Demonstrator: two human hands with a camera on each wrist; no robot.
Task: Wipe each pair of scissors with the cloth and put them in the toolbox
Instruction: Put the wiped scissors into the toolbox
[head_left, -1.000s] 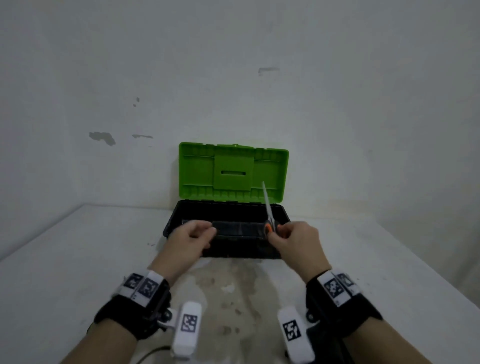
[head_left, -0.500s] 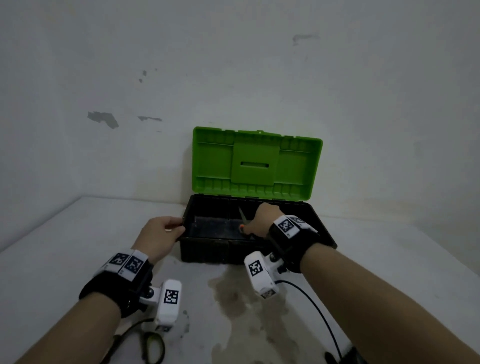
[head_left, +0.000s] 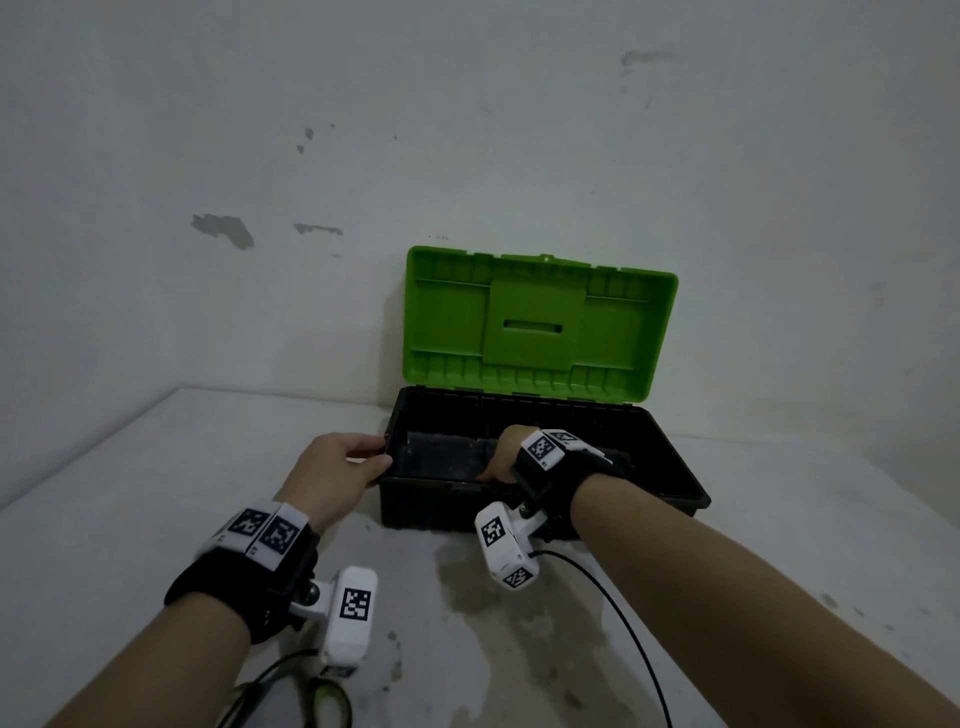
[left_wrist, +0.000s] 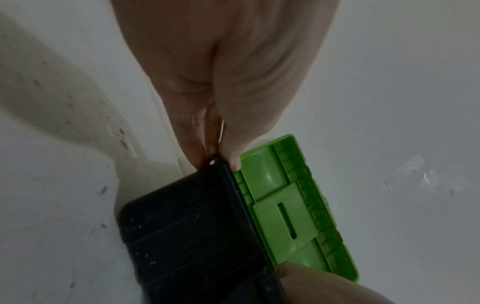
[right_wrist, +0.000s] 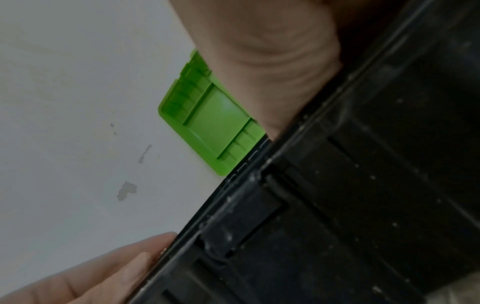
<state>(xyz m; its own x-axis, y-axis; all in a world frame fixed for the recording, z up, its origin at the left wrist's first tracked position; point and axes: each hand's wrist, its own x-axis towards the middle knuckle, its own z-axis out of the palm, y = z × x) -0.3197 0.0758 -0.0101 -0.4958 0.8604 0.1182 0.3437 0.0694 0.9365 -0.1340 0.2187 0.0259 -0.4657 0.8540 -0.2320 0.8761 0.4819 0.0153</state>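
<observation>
The black toolbox (head_left: 670, 483) stands against the wall with its green lid (head_left: 535, 322) upright and open. My left hand (head_left: 337, 467) grips the box's left rim, thumb over the edge and fingers outside; the left wrist view shows this pinch on the rim (left_wrist: 221, 164). My right hand (head_left: 506, 454) reaches down inside the box near its front wall, and its fingers are hidden behind the wall and the wrist strap. The orange-handled scissors cannot be seen now. No cloth is in view.
Something with green-edged loop handles, seemingly another pair of scissors (head_left: 327, 701), lies on the white table at the bottom edge, under my left wrist camera. A stained patch (head_left: 467, 597) marks the table in front of the box. The wall stands close behind.
My right hand has carried the orange-handled scissors down into the toolbox, and they are now out of sight. My left hand moved from the front edge to the box's left rim and holds it.
</observation>
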